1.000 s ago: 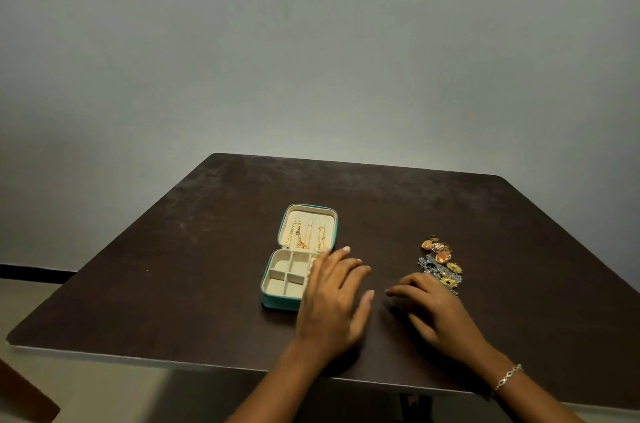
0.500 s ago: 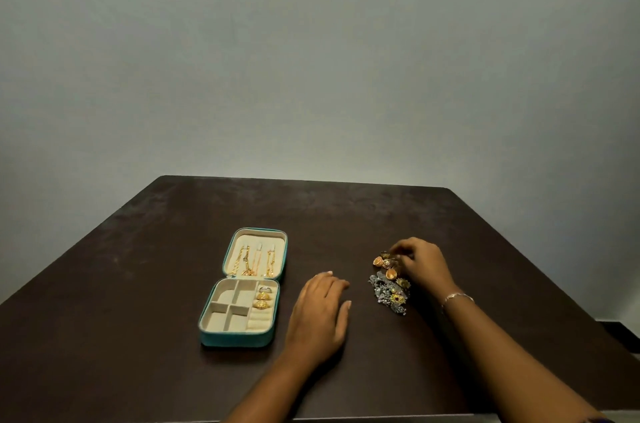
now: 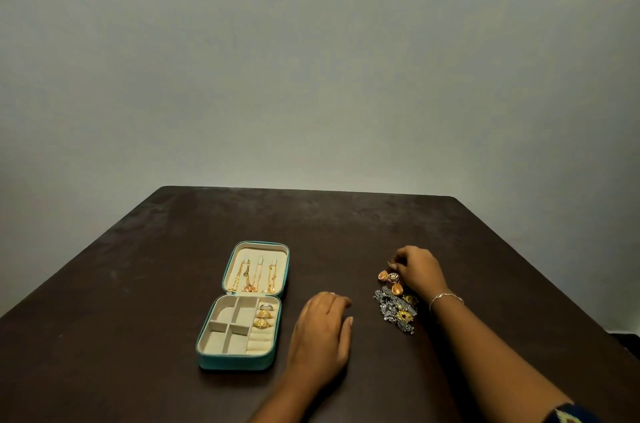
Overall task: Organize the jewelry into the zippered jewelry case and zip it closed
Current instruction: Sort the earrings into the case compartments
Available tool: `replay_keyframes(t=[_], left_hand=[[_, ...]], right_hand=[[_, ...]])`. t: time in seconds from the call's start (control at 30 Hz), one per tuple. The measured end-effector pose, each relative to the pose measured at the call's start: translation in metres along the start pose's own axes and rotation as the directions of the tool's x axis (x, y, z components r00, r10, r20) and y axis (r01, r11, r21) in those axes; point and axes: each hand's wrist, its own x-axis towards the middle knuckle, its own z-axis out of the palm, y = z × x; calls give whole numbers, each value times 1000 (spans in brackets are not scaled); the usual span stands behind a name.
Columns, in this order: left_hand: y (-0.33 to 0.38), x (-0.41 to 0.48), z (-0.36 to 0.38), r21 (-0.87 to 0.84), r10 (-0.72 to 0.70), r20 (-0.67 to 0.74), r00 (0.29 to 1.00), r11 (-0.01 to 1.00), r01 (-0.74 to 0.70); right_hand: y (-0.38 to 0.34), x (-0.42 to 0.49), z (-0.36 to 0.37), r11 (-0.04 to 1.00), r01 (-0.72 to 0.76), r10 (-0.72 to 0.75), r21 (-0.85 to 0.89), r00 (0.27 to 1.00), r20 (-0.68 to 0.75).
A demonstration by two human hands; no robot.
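- Jewelry case (image 3: 235, 362) lies open left of the table's (image 3: 138, 284) centre, lid toward the far edge. Chains (image 3: 254, 279) in the lid, rings (image 3: 265, 315) in the base's right column.
- Loose jewelry pile (image 3: 398, 310) right of centre, apart from the case.
- Left hand (image 3: 320, 336) flat on the table just beside the case, fingers relaxed and together.
- Right hand (image 3: 419, 270) at the pile's far end, fingers curled, pinching a small gold piece (image 3: 390, 263).

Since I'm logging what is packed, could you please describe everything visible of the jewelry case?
The jewelry case is a teal box with cream velvety-looking lining, lying open and flat on the dark table. Its lid, the far half, holds gold chains on three hooks. The near half has compartments; rings sit in the right-hand ring rolls, the rest look empty. The left hand rests beside it, not touching.
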Motion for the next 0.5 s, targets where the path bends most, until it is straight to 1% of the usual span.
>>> replay_keyframes(t=[0.1, 0.2, 0.33, 0.4, 0.5], left_hand=[[1, 1, -2, -14, -22, -13, 1000, 1000, 22], [3, 3, -5, -21, -36, -14, 999, 999, 35], [5, 3, -10, -40, -108, 3, 994, 993, 108], [6, 1, -11, -69, -112, 10, 994, 991, 112], [7, -2, -14, -67, -90, 31, 995, 994, 92]], right_hand=[[-10, -10, -10, 990, 44, -40, 133, 999, -32], [-27, -32, -22, 959, 114, -124, 259, 992, 22], [-43, -66, -28, 932, 215, -276, 292, 942, 190], [-47, -78, -25, 918, 258, -330, 302, 919, 218], [-51, -92, -21, 881, 287, -386, 376, 896, 222]])
